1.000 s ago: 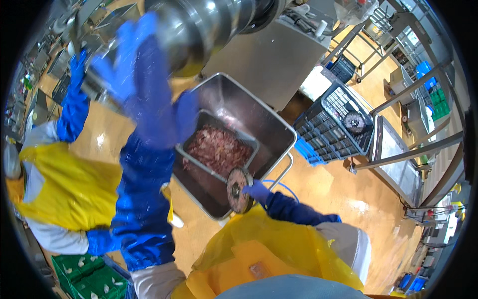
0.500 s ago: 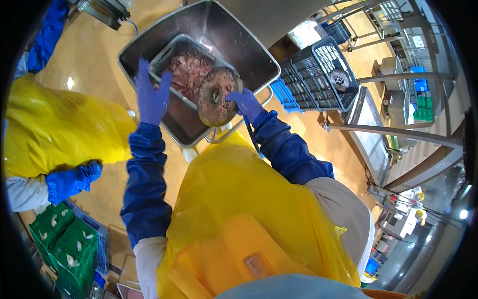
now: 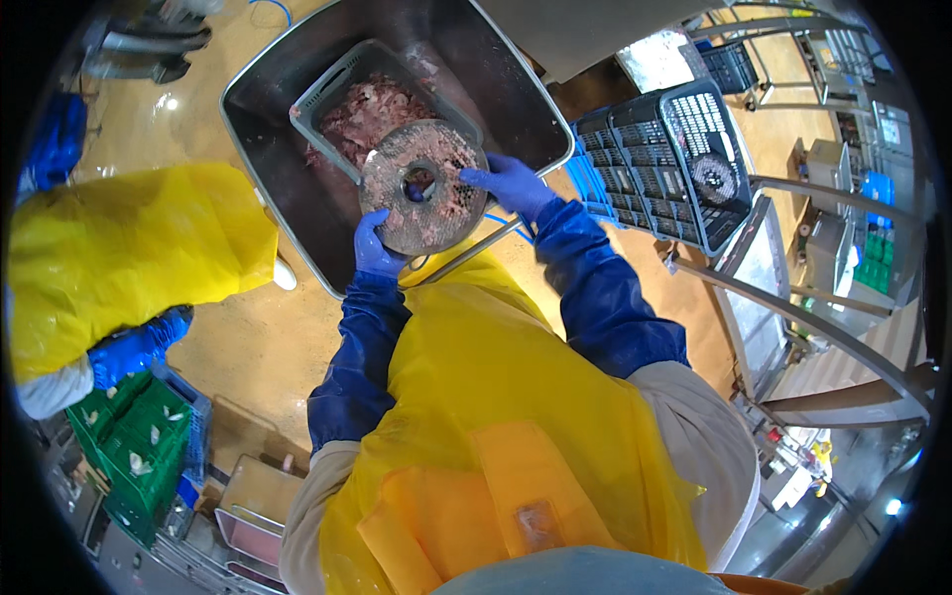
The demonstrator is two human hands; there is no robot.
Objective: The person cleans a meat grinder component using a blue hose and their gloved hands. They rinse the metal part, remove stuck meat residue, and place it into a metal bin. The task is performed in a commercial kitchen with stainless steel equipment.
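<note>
Between my two gloved hands is a round perforated grinder plate with a hole in its middle. Bits of pale pink meat cling to its face. My left hand grips its lower left rim, thumb on top. At the right rim, my right hand is closed on the plate, with the thumb over its face. Beneath it, a grey plastic crate with scraps of pink meat sits inside a deep steel tub. The plate hides the crate's near corner.
Black crates stand on the right, with another perforated disc in one. To the left is a co-worker in a yellow apron. Green crates stand at lower left. A steel handle bar runs along the tub's near side.
My left hand has gone from open above the tub's left side to gripping the plate. The plate now shows its perforated face and an open centre hole.
</note>
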